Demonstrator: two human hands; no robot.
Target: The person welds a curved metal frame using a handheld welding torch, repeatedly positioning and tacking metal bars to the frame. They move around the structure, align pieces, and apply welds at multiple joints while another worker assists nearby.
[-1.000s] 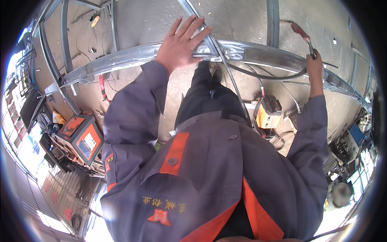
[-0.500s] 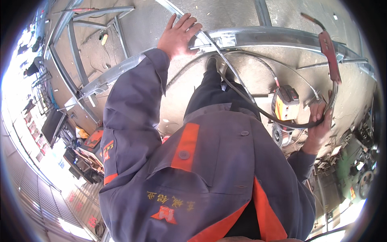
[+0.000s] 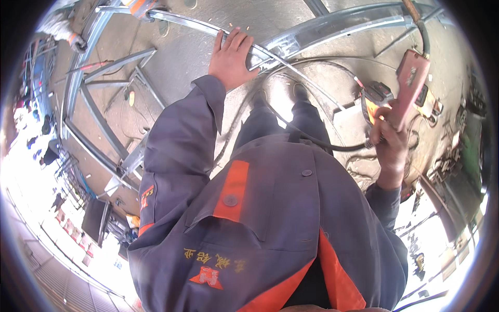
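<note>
While in right fingers (image 3: pixel 385 128), torch (image 3: pixel 412 80) aslant.

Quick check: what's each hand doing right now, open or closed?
Left hand: open, spread over the metal bar.
Right hand: closed, holding the red torch handle.

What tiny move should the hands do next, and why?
Perhaps the right hand could bring the red torch left, toward where the thin bar crosses the wide beam: the left hand rests on the bar beside there, while the torch is off right.
</note>
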